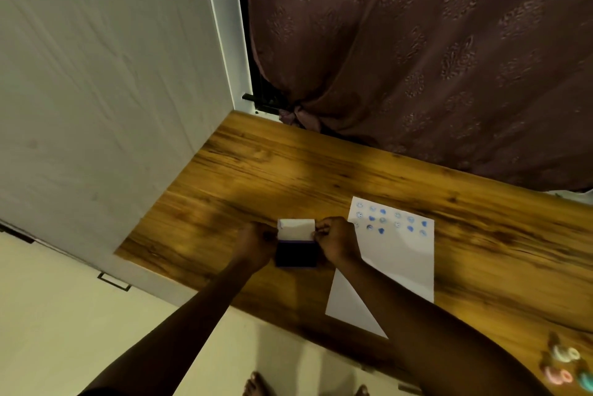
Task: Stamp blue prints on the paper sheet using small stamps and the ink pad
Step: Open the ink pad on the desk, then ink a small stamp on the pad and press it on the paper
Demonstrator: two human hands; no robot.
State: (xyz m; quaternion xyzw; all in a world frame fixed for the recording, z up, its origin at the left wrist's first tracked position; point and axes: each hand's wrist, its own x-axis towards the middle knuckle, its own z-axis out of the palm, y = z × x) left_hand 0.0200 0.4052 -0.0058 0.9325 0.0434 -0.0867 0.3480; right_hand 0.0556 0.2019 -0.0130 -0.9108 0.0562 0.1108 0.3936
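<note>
Both hands pinch the ink pad [296,248], left hand [256,243] and right hand [337,240] flanking its seemingly raised lid; stamped paper sheet [398,254] just beyond the right.

Both bare forearms extended forward and converged over the near left part of the wooden table [256,171]. The left hand [256,243] was curled, knuckles up, with its fingers closed against the left side of the small dark-blue ink pad with raised white lid [296,243]. The right hand [338,240] mirrored it at the right side, thumb and fingertips pinched at the lid's right edge. The wrists were nearly straight. Two bare feet [256,386] showed at the bottom of the view.
</note>
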